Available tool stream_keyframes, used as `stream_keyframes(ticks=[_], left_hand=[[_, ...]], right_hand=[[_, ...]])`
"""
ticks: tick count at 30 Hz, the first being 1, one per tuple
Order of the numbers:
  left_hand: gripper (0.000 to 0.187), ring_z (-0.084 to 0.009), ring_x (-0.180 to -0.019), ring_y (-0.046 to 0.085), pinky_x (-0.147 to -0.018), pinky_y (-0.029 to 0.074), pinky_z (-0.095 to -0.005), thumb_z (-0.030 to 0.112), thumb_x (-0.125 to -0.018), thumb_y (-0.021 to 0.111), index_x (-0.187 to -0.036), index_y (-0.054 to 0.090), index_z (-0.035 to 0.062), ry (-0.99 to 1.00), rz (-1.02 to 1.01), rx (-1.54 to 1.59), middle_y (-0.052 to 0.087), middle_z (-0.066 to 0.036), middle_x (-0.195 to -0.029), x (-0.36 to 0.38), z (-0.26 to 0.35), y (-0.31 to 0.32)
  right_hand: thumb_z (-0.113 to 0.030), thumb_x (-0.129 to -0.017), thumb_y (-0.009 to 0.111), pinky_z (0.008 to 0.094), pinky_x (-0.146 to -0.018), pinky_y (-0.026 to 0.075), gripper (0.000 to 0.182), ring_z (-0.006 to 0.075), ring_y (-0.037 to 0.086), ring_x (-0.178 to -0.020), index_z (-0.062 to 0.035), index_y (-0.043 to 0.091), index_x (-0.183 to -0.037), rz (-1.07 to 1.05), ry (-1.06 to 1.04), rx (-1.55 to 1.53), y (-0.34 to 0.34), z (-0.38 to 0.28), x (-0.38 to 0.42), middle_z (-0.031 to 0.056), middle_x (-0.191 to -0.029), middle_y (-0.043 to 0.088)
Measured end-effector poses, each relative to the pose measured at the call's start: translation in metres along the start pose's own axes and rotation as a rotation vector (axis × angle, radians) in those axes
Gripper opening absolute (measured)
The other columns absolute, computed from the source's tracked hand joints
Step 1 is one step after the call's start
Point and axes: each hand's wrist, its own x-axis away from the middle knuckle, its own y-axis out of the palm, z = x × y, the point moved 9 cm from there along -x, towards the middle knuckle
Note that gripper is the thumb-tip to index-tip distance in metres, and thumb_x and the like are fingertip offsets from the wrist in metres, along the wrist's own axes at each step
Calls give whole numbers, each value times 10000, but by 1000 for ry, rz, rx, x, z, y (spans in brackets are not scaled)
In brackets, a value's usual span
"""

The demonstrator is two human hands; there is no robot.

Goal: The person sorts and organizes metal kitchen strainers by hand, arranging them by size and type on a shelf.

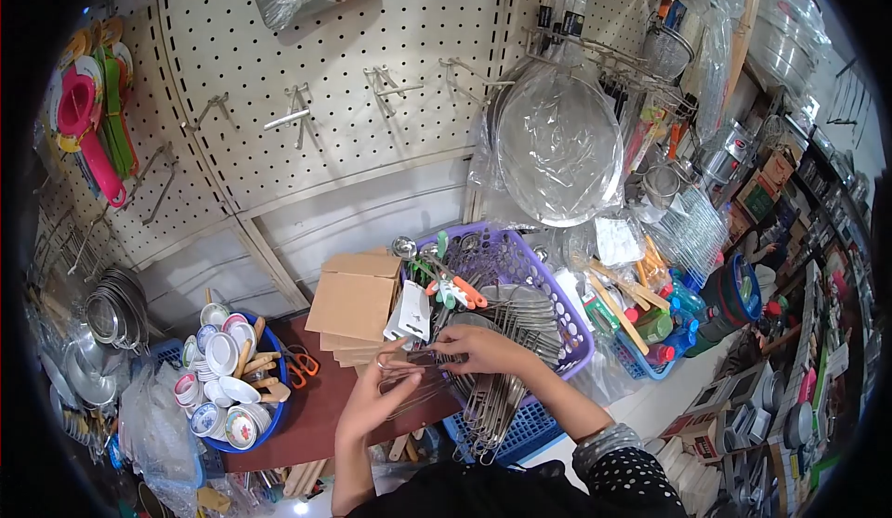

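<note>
My left hand (379, 395) has its fingers closed round several thin metal wire utensils (413, 397), whose exact kind I cannot make out. My right hand (483, 349) reaches in from the right and pinches the same wires close to the left fingertips. Just above my fingers stands a white hang card (409, 314). Beside and under my right forearm, a purple basket (581, 346) holds many metal wire-handled utensils (502, 402). Scissors-like tools with orange and green handles (455, 292) and a metal ladle (404, 248) lie at its left end.
Flattened cardboard boxes (353, 300) lie on the dark red table (316, 425). Orange scissors (301, 366) lie near a blue basket (279, 406) of white ladles and bowls. A pegboard (325, 100) with hooks rises behind. Bottles (683, 332) fill a basket at right.
</note>
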Motion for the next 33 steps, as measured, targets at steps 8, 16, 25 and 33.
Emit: stream_keyframes(ticks=[8,16,25,33], left_hand=[[282,-173,-934,700,-849,539,-295,207,-1079,451,-1185,571,-25,-87,76,145,671,-105,-997,-27,6,-12],[315,-194,-985,680,-893,524,-332,228,-1068,472,-1267,548,-4,-107,79,330,698,-157,-1037,-25,5,-10],[420,-239,-1144,558,-964,468,-368,163,-973,629,-1352,510,26,98,253,-331,559,-146,-1253,-7,21,-23],[396,-294,-1220,481,-1040,289,-515,166,-841,724,-1214,609,97,492,556,-1092,551,-109,-1241,20,115,44]], right_hand=[[-234,-847,743,370,-784,507,400,249,639,-889,-54,684,-1200,79,-17,-51,-12,0,-16,79,-959,626],[-270,-890,722,368,-792,506,404,247,636,-898,-65,671,-1235,75,27,-94,-5,12,-18,86,-971,625],[-163,-902,669,375,-914,506,338,303,630,-1026,-66,660,-1226,265,93,-28,-31,-8,21,124,-1094,645],[38,-749,564,457,-874,527,288,339,646,-1008,-35,691,-997,291,335,268,-74,11,85,117,-1035,675]])
